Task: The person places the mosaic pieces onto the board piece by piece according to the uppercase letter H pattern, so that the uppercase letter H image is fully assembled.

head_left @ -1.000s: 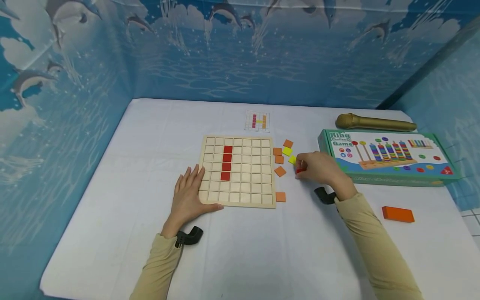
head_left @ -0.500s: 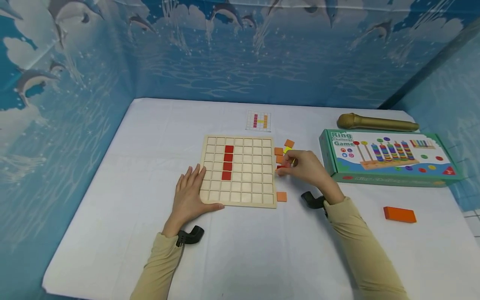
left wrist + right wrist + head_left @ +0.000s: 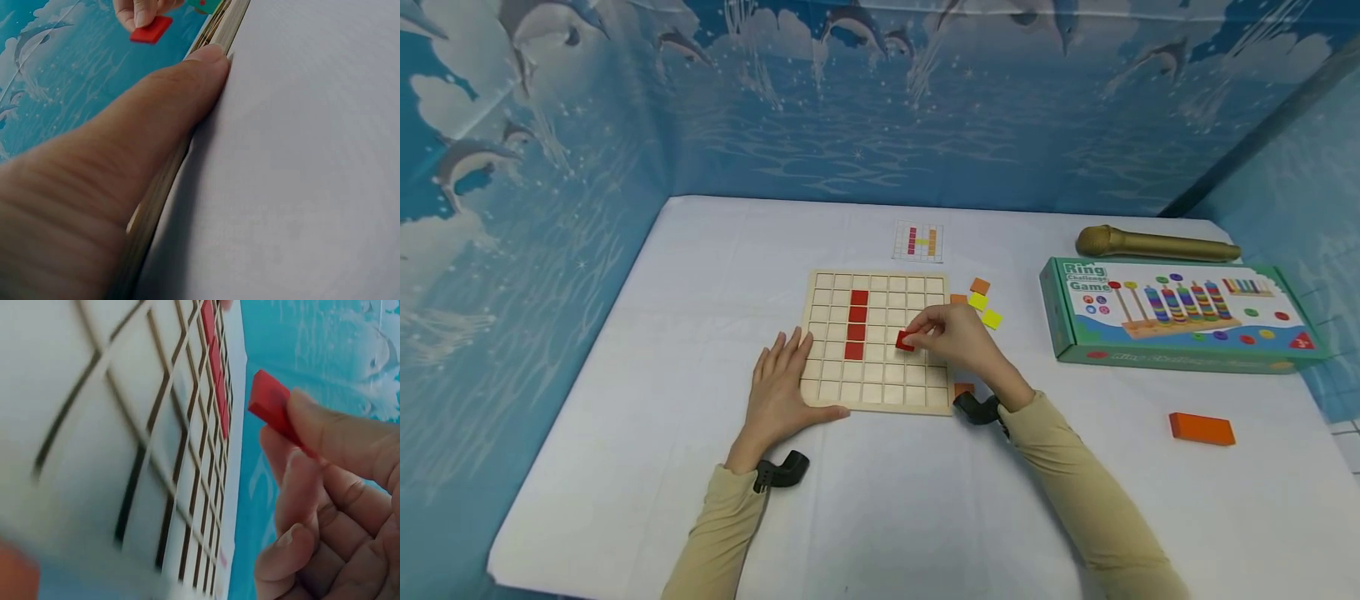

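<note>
My right hand [image 3: 958,337] pinches a red square tile [image 3: 904,341] between thumb and fingers, over the right half of a pale wooden grid board [image 3: 882,393]. In the right wrist view that red tile [image 3: 270,397] is tilted and held apart from the board. Several red tiles [image 3: 856,332] form a column in the board's cells, left of its middle. My left hand [image 3: 778,383] rests at the board's lower left corner with its fingers straight. Its thumb [image 3: 169,94] lies along the front edge in the left wrist view.
Orange tiles [image 3: 980,285] and yellow tiles [image 3: 992,319] lie right of the board, partly hidden by my right hand and wrist. A patterned card [image 3: 917,242] lies behind it. Farther right are a green game box [image 3: 1180,312], a gold microphone-shaped object [image 3: 1157,243] and an orange block [image 3: 1202,428].
My right hand has carried the red tile leftward from beside the loose tiles to over the board. The left hand has stayed on the board's corner.
</note>
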Demonstrator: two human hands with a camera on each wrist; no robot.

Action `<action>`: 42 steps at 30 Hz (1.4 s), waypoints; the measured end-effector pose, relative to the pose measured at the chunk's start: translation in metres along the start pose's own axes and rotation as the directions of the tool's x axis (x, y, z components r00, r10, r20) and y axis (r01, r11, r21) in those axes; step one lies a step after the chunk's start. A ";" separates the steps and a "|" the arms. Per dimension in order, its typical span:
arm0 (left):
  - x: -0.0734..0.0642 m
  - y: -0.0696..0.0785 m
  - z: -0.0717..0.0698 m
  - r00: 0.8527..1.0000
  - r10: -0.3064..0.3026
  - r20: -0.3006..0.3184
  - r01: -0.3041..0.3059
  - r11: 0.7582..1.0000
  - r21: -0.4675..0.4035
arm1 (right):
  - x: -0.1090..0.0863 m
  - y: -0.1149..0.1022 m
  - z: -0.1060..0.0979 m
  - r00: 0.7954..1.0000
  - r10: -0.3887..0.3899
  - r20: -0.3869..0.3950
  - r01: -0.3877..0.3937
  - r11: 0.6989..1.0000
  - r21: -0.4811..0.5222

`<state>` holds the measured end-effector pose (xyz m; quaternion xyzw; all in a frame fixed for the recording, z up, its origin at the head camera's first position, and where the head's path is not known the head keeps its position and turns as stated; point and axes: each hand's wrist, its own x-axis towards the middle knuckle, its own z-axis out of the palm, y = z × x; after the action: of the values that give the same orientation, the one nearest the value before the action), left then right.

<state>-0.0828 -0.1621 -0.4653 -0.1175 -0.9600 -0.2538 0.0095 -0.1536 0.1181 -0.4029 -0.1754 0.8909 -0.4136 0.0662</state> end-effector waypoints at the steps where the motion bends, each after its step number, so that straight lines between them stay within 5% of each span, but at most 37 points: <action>1: 0.000 0.000 0.000 1.000 -0.001 0.001 0.001 1.000 -0.001 | 0.001 -0.002 0.003 1.000 -0.001 0.012 0.001 1.000 -0.001; 9: 0.000 0.000 -0.001 1.000 -0.008 0.004 0.008 1.000 0.000 | 0.009 -0.018 0.022 0.993 -0.055 0.100 0.056 0.998 -0.008; 23: 0.000 -0.001 0.000 1.000 0.007 -0.005 -0.007 1.000 0.000 | 0.015 -0.040 0.054 0.986 -0.001 0.166 0.029 0.986 -0.165; 42: 0.001 -0.001 0.001 1.000 0.003 -0.006 -0.003 1.000 -0.002 | 0.014 -0.040 0.065 0.990 -0.023 0.137 0.059 0.963 -0.265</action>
<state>-0.0836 -0.1620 -0.4670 -0.1182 -0.9596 -0.2551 0.0127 -0.1389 0.0429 -0.4142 -0.2283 0.9285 -0.2780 0.0925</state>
